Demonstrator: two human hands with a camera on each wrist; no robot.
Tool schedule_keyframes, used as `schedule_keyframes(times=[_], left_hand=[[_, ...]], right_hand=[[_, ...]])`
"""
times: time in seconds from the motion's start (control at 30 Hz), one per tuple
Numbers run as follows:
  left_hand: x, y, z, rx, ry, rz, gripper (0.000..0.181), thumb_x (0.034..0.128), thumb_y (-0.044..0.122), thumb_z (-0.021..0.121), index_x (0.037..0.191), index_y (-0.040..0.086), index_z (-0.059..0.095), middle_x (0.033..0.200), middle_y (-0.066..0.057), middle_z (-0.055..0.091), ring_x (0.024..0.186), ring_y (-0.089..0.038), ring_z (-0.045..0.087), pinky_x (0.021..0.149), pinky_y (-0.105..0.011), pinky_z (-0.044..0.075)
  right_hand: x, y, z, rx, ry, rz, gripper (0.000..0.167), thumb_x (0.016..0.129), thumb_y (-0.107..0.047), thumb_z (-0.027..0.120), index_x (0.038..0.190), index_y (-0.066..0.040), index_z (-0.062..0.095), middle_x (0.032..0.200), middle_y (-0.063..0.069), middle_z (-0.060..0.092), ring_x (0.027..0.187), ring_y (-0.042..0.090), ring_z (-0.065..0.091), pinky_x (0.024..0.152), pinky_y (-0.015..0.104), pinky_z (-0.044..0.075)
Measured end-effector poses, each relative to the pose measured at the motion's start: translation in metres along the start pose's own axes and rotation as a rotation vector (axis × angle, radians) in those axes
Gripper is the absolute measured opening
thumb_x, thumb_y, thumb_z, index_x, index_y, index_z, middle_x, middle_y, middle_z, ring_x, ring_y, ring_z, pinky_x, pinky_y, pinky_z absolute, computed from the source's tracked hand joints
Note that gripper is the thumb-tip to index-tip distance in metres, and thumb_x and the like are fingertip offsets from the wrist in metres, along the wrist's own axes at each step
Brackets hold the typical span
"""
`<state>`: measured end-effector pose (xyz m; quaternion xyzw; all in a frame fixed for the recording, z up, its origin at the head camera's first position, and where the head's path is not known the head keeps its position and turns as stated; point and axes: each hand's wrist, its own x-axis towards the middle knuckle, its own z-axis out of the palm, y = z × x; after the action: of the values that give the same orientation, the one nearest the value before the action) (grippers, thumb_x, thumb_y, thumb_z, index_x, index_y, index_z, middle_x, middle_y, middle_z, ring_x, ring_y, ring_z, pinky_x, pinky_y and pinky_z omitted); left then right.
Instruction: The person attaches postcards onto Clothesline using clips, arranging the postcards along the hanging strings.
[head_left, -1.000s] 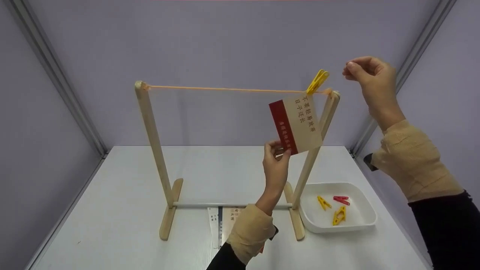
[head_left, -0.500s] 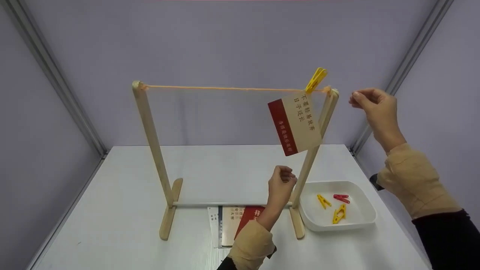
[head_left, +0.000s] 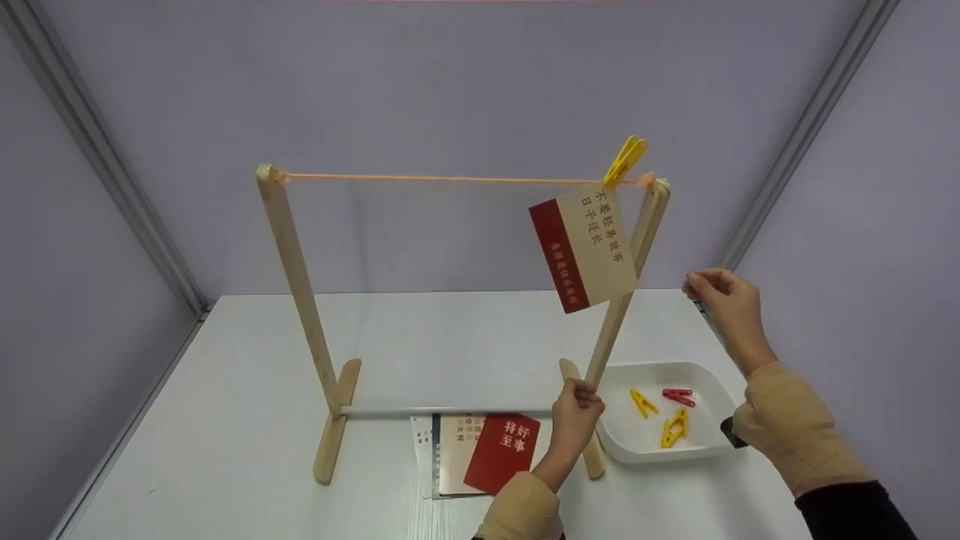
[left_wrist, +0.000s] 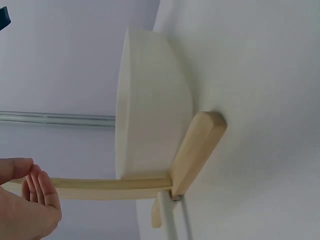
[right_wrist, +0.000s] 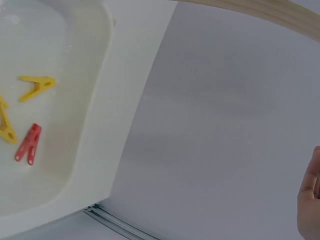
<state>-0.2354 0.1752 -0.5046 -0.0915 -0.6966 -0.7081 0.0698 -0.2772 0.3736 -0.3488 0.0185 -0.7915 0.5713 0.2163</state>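
A beige card with a red band (head_left: 592, 247) hangs tilted from the orange string (head_left: 450, 178), held at its upper corner by a yellow clothespin (head_left: 625, 160). My left hand (head_left: 576, 416) is in front of the foot of the right post, its fingers loosely bent and holding nothing. In the left wrist view, that hand (left_wrist: 30, 200) overlaps the wooden post (left_wrist: 110, 188); whether it touches the post I cannot tell. Above the white tray (head_left: 660, 454) hovers my right hand (head_left: 731, 311), loosely curled around nothing. Only an edge of this hand (right_wrist: 309, 200) shows in the right wrist view.
Inside the tray lie two yellow clothespins (head_left: 673, 429) and a red clothespin (head_left: 679, 396). Several cards lie beneath the stand's crossbar (head_left: 450, 411), a red card (head_left: 504, 453) on top. The wooden stand's left post (head_left: 300, 292) rises at left.
My left hand has let go of the hanging card and moved down to the right post's foot. The right hand has come down from beside the clothespin towards the tray.
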Motion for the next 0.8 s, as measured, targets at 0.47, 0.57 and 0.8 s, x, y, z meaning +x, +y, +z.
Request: schedule_keyframes(times=[0.47,0.57,0.8], left_hand=[[-0.023,-0.033,0.026,-0.056,0.065,-0.308,0.02,0.0773,-0.004,0.066,0.09,0.001,0.052,0.081,-0.001,0.053,0.074,-0.011,0.053,0.063,-0.025,0.049],[-0.026,-0.038,0.033,-0.067,0.074,-0.36,0.023,0.0779,-0.003,0.066,0.093,0.001,0.05,0.083,-0.002,0.05,0.074,-0.011,0.05,0.062,-0.024,0.047],[-0.025,-0.046,0.042,-0.007,0.095,-0.368,0.027,0.0767,-0.002,0.067,0.095,0.003,0.048,0.083,-0.002,0.045,0.072,-0.012,0.046,0.059,-0.024,0.043]], right_hand=[[-0.034,0.152,-0.011,-0.027,0.019,0.146,0.033,0.089,-0.024,0.061,0.104,0.005,0.06,0.091,0.008,0.063,0.081,0.01,0.062,0.073,0.017,0.049],[-0.029,0.235,-0.019,-0.06,0.027,0.158,0.033,0.087,-0.034,0.061,0.102,-0.005,0.063,0.093,0.008,0.064,0.083,0.013,0.062,0.07,0.016,0.049],[-0.045,0.29,-0.019,-0.298,0.015,0.188,0.038,0.088,-0.042,0.057,0.103,-0.007,0.062,0.094,0.008,0.064,0.083,0.015,0.063,0.066,0.014,0.049]])
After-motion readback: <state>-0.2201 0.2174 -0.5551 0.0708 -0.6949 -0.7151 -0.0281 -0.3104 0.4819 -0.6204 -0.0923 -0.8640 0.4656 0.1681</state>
